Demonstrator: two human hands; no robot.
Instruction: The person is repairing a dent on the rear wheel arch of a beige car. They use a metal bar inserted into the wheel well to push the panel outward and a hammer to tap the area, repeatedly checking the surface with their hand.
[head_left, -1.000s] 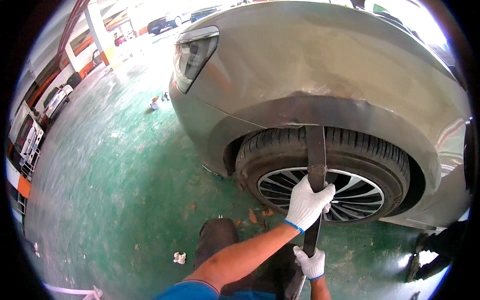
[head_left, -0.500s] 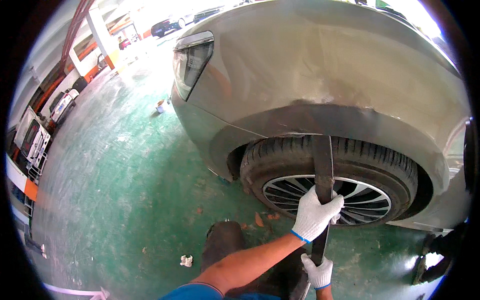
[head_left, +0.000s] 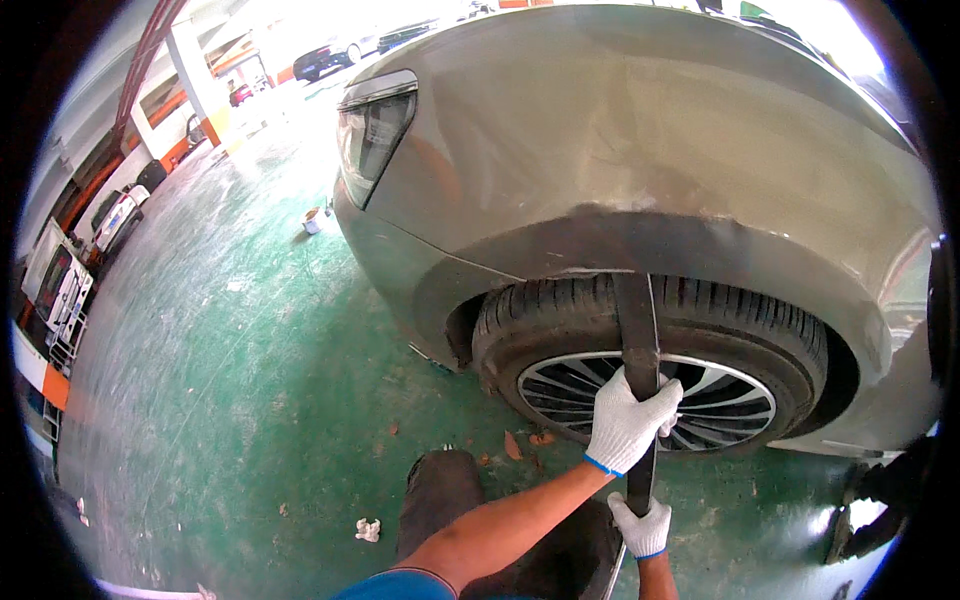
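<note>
A long, flat, dark metal pry bar (head_left: 637, 325) stands nearly upright in front of the car's front wheel. Its upper end reaches the wheel arch edge (head_left: 590, 270), with the tip hidden behind the fender lip or just touching it; I cannot tell which. My left hand (head_left: 628, 422), in a white knit glove, is wrapped round the bar's middle, over the wheel rim. Lower down, my right hand (head_left: 642, 526), gloved the same way, grips the bar's bottom end. The beige fender (head_left: 640, 120) is scuffed and dented above the tyre (head_left: 545, 310).
The headlight (head_left: 375, 140) is at the fender's left. A small can (head_left: 313, 220) stands on the green floor (head_left: 250, 370). Crumpled white scrap (head_left: 368, 529) and dry leaves (head_left: 512, 446) lie near my knee (head_left: 440, 490). At the lower right is a dark shoe (head_left: 860, 530). Vehicles are parked far left.
The view has shifted slightly, so the car sits a little further left. My right hand appears slightly higher and the bar's upper part leans a touch more left. Both hands keep their grip.
</note>
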